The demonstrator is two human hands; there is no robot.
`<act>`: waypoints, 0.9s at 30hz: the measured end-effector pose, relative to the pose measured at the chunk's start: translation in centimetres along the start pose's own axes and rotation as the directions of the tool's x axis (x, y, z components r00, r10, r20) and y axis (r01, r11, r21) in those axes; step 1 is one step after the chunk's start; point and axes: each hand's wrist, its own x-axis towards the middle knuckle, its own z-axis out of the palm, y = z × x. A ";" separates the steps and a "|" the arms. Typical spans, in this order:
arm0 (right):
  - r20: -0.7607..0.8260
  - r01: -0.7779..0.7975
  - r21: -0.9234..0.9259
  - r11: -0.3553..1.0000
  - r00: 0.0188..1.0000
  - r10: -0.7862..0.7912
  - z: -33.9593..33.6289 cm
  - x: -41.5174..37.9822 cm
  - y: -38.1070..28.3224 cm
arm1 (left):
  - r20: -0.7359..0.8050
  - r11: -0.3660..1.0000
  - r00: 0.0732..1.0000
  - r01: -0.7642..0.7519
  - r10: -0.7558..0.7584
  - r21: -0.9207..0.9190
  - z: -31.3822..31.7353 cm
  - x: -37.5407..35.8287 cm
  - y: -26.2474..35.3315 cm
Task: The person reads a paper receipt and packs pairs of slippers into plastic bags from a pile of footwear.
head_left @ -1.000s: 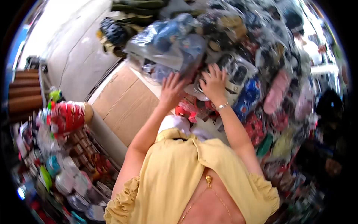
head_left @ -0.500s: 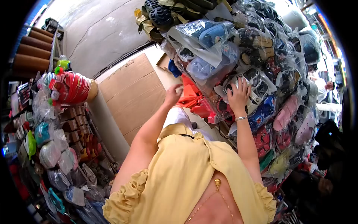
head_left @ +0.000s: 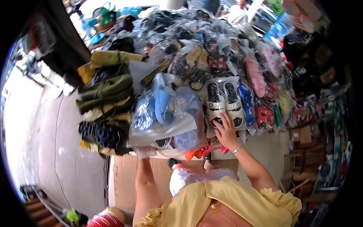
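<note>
My right hand (head_left: 226, 132), with a bracelet at the wrist, rests on a pair of white sandals (head_left: 235, 106) with black insoles in a clear plastic bag. Its fingers are extended over the front of the bag. At the front edge of the pile is my left hand (head_left: 145, 152), below a large clear bag holding light blue slippers (head_left: 163, 104). Plastic covers its fingers, so their grip does not show. Beside the slippers lies a pair of lavender clogs (head_left: 186, 109), also bagged. Blue patterned footwear (head_left: 247, 104) sits just right of the sandals.
Bagged shoes are heaped across the stand, with pink slippers (head_left: 255, 75) at right. Olive shoes (head_left: 106, 90) and black soles (head_left: 100, 134) lie at left. Flattened cardboard (head_left: 124, 181) covers the floor by my feet. A red-wound spool (head_left: 107, 219) stands at lower left.
My view has swung right to face the pile. My left hand has moved from beside the red material to under the slipper bag's edge. My right hand remains on the white sandals.
</note>
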 end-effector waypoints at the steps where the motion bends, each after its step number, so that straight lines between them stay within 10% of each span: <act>1: 0.032 -0.023 0.014 1.000 0.999 0.022 -0.3 -0.6 -0.4 | 0.022 1.000 1.000 0.016 -0.016 -0.007 -0.3 0.5 0.2; 16: -0.014 -0.123 0.250 0.960 0.991 0.131 -2.9 0.4 -5.8 | 0.436 0.957 0.865 -0.149 0.249 -0.250 -8.4 -11.1 9.1; 22: 0.080 0.094 0.876 0.474 0.939 -0.335 -3.5 2.2 -12.7 | 0.720 0.861 0.559 0.022 0.410 -0.507 -16.7 -23.7 19.3; 27: 0.286 -0.337 0.931 -0.138 0.912 -0.294 -4.5 1.9 -16.8 | 0.407 0.608 0.630 -0.134 0.662 -0.782 -15.3 -27.8 29.2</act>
